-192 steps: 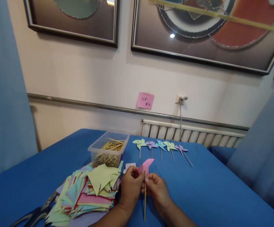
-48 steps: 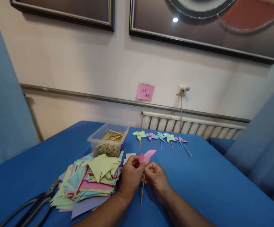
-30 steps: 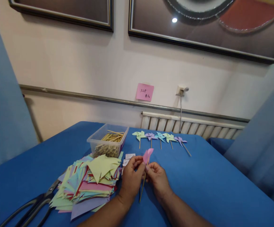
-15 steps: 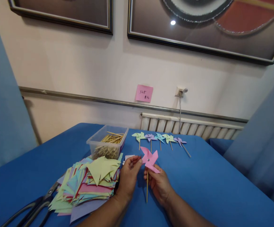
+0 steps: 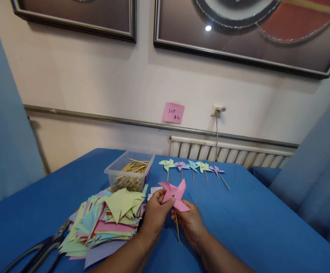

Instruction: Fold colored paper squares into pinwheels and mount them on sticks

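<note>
From the head view, we look down on a blue-covered table (image 5: 253, 223), where our two bare hands meet near the front around a pink pinwheel (image 5: 179, 203). The pinwheel is held in front of us, its four-bladed face toward us, a silvery pin (image 5: 173, 195) at its centre and its thin wooden stick (image 5: 178, 229) slanting downward. Our left hand (image 5: 155, 216) pinches the pink paper, its thumb lying on the front just below the pin and its other fingers curled behind the left blade. Our right hand (image 5: 192, 225) has its fingers drawn together around the top of the stick, just under the blades; the lower right blade hides part of its thumb. To the left of our hands lies a messy stack of coloured paper pieces (image 5: 108, 231), with dark-handled scissors (image 5: 44, 248) beside it. Behind the stack stands a clear plastic tub (image 5: 110, 177) holding many wooden sticks (image 5: 136, 167), and small white cards (image 5: 155, 189) lie just behind our left hand. Farther back, we see five finished pinwheels (image 5: 192, 166) in a row, pale green, purple, blue, pale green and purple, near a white radiator (image 5: 230, 149).
</note>
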Demonstrator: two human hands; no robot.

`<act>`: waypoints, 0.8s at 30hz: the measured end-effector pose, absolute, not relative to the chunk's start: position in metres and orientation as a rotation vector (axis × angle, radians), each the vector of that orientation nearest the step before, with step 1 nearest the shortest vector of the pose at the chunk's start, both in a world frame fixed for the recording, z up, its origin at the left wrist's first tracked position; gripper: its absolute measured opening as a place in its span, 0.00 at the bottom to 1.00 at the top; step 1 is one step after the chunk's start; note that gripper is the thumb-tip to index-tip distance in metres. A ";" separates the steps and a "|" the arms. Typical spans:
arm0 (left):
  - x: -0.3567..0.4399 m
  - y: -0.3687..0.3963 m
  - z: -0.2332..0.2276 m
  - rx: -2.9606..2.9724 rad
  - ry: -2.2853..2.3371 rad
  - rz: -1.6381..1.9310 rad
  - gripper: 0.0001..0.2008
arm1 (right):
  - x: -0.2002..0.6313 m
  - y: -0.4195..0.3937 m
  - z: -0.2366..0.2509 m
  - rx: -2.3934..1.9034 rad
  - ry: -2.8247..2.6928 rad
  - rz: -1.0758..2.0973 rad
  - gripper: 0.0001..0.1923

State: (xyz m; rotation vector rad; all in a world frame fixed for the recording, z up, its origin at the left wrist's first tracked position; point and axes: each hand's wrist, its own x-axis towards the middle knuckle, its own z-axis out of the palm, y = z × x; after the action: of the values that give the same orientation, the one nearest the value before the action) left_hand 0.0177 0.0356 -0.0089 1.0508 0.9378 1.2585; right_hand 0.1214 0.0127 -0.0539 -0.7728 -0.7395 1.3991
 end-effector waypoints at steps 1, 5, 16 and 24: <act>0.018 0.035 -0.009 1.052 0.928 1.259 0.18 | 0.121 0.012 -0.054 -0.774 -0.747 1.397 0.14; 0.017 0.036 -0.008 1.064 0.912 1.287 0.18 | 0.121 0.013 -0.055 -0.785 -0.788 1.378 0.15; 0.008 0.045 -0.006 1.080 1.112 1.449 0.22 | 0.116 0.012 -0.062 -1.047 -1.231 1.064 0.22; 0.000 0.055 0.001 0.991 0.988 1.523 0.22 | 0.120 0.012 -0.062 -1.113 -1.213 1.061 0.25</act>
State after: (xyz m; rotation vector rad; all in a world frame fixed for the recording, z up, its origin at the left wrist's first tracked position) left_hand 0.0004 0.0545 0.0014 0.9908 0.9878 1.5234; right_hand 0.1196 0.0117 -0.0618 -1.1129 -1.2133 1.0614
